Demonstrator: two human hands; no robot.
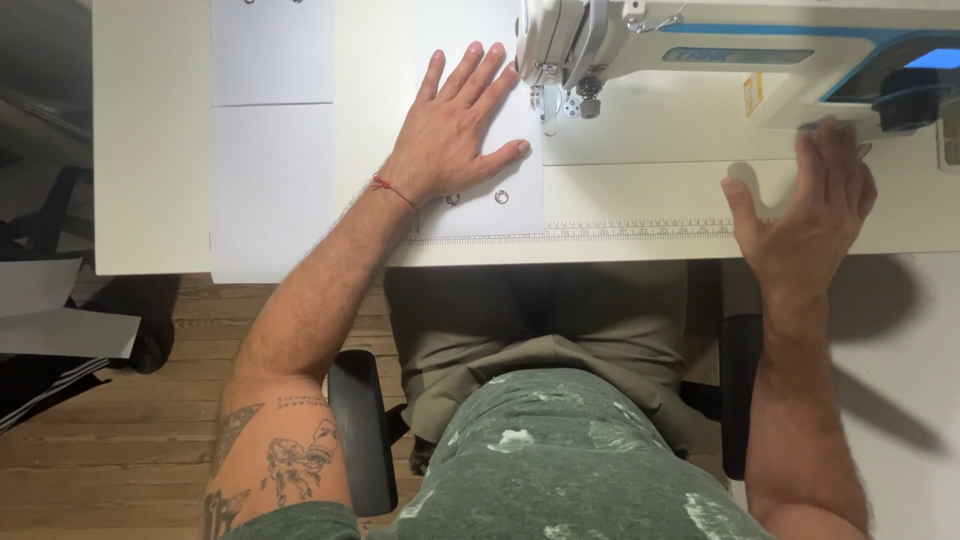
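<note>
Lap and chair: person sits in a chair with black armrests [360, 430], wood floor [130, 420] to the left, knees tucked under the white table [150, 200].

Right hand: right hand [805, 215] is open with fingers loosely curved, hovering over the table's near edge below the machine's handwheel [905, 100]. It grips nothing, and I can't tell if the fingertips touch the wheel.

Left hand: left hand [455, 125] lies flat, fingers spread, pressing on the white sheet [480, 195]. It's open too, just holding the sheet down.

White sheet: lies flat on the table just left of the needle [550, 115], with two metal eyelets [477, 198] near its front edge, right by the heel of the hand.

How it'd handle: looks thin and light, fairly stiff like card or coated fabric, probably slides easily on that smooth top. I'd keep a flat palm on it near the needle rather than pinch an edge.

Ruler strip: printed scale [640, 228] runs along the table's front edge.

Sewing machine: white and blue sewing machine [700, 50] sits at the back right.

Spare sheets: more pale sheets [272, 140] lie to the left, well apart from the hands.
</note>
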